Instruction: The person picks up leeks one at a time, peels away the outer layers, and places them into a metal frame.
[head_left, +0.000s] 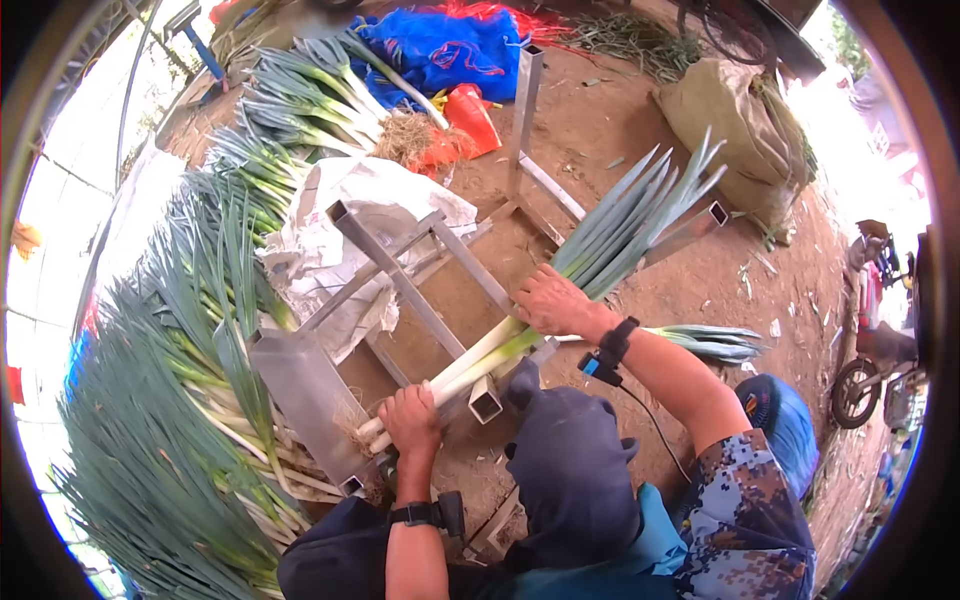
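Observation:
A bundle of large green onions (480, 365) lies slantwise across a metal frame (400, 285), with its roots at lower left and its leaves at upper right. My left hand (408, 420) is closed around the white stalks near the roots. Farther up, my right hand (555, 300) grips the bundle where the white turns to green leaves. A flat metal plate (305, 395) on the frame stands by the root end. Some other green onions (705, 342) lie on the ground beyond my right forearm.
A large heap of green onions (150, 420) fills the left side. White sacking (375, 205) lies behind the frame, near a blue bag (430, 50) and red plastic (465, 130). A stuffed tan sack (735, 140) stands at upper right. A dark cloth-covered form (575, 470) is close below my hands.

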